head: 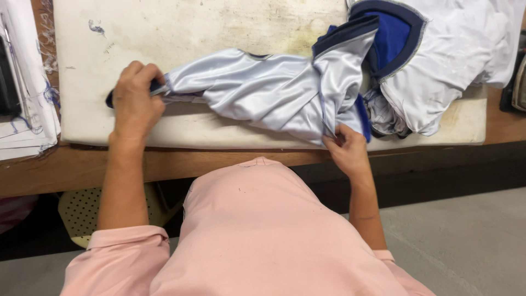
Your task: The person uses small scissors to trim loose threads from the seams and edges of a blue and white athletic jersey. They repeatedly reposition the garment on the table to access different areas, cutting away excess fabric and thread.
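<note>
A shiny silver-white garment (pixel 263 90) with navy and blue trim lies stretched across a stained white padded board (pixel 181 30). My left hand (pixel 135 98) grips the garment's left end, where dark blue trim shows under the fingers. My right hand (pixel 345 147) pinches the garment's lower right edge near the board's front edge. The cloth is pulled between the two hands. I wear a pink shirt.
More white garments with navy and blue collars (pixel 438 49) are heaped at the board's right end. A stack of papers (pixel 24 98) lies at the left. The board rests on a wooden table (pixel 66 170). Grey floor (pixel 455 241) shows lower right.
</note>
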